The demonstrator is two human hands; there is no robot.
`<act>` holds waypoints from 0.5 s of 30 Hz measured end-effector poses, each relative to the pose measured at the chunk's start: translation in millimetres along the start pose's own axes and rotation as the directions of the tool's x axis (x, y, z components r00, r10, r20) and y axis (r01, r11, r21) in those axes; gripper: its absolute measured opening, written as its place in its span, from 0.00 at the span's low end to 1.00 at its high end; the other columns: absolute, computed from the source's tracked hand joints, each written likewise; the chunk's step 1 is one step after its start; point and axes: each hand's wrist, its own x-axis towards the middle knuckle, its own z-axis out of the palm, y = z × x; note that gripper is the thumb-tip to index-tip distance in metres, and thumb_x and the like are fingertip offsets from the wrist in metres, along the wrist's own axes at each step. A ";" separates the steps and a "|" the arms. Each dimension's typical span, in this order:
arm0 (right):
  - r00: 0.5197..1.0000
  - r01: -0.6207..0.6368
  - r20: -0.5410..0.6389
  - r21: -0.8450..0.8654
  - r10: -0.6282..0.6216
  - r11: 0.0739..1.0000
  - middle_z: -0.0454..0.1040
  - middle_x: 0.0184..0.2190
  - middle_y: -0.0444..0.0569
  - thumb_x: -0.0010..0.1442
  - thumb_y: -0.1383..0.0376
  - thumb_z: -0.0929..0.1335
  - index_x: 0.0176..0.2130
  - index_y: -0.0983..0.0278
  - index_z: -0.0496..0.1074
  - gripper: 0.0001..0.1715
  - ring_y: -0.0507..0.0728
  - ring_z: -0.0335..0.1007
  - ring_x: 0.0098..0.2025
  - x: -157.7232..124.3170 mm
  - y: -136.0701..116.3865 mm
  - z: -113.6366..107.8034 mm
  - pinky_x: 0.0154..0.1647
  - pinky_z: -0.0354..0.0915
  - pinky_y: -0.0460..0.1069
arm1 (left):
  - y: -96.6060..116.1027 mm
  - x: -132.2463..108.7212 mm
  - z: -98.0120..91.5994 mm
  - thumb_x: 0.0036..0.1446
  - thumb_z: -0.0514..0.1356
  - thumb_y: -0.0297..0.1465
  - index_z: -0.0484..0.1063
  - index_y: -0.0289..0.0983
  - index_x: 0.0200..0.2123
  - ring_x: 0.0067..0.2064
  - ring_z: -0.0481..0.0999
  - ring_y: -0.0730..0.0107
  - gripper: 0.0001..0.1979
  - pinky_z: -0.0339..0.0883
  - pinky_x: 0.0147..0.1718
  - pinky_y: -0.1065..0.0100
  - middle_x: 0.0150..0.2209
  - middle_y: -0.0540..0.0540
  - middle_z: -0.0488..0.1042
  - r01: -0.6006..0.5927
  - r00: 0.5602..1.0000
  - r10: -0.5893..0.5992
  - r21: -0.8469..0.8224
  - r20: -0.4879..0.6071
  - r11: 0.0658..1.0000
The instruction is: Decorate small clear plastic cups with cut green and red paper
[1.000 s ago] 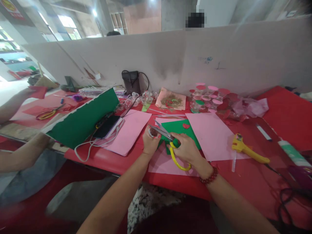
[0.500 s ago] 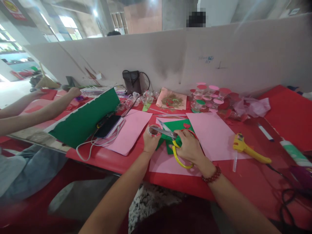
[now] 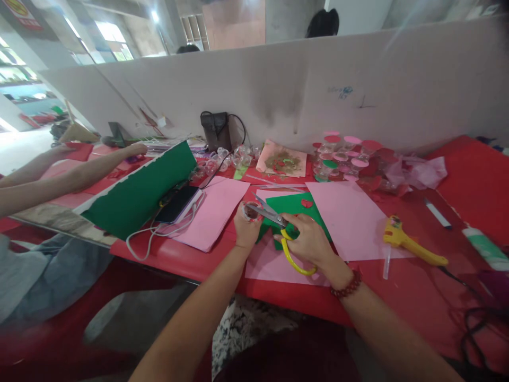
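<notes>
My left hand (image 3: pixel 247 227) is closed around a small round cup-like piece (image 3: pixel 251 211) with a ragged red-and-white rim, its hollow side facing up. In my right hand (image 3: pixel 308 236) are scissors (image 3: pixel 293 260) with yellow handles, gripped through the loops. Their slightly parted blades point left and lie at the rim of the round piece; whether they are cutting into it I cannot tell. Under both hands lie a green sheet (image 3: pixel 293 200) and a pink sheet (image 3: pixel 264 265). A small red paper scrap (image 3: pixel 306 203) rests on the green one.
On the red table are a yellow glue gun (image 3: pixel 413 247), a white bottle (image 3: pixel 483 246), a marker (image 3: pixel 437 213), a phone (image 3: pixel 177 204) with a cable, and clear cups with coloured discs (image 3: pixel 360 163). A green board (image 3: pixel 139 196) leans at left, beside another person's arms (image 3: pixel 79 172).
The scissor blades have come a little closer together at the round piece. My hands stay nearly in place, and the other person's hand at left has shifted right.
</notes>
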 end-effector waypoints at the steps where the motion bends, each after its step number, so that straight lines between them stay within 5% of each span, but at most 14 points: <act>1: 1.000 0.001 0.003 0.013 -0.001 1.000 0.75 0.40 0.51 0.54 0.49 0.72 0.54 0.55 0.73 0.30 0.60 0.73 0.41 -0.2 0.3 0.7 0.43 0.67 0.52 | -0.3 0.0 -0.2 0.43 0.64 0.27 0.67 0.38 0.31 0.28 0.72 0.71 0.10 0.67 0.32 0.68 0.27 0.52 0.73 0.000 1.000 0.000 -0.007 -0.004 1.000; 15: 1.000 -0.007 -0.002 -0.081 0.007 0.997 0.74 0.43 0.51 0.57 0.49 0.70 0.54 0.54 0.72 0.28 0.60 0.72 0.43 -1.6 -7.7 -2.4 0.40 0.67 0.51 | 7.3 -2.6 -1.3 0.42 0.64 0.26 0.65 0.40 0.30 0.26 0.71 0.71 0.12 0.66 0.28 0.69 0.26 0.52 0.72 0.021 0.998 -0.019 0.040 -0.057 0.999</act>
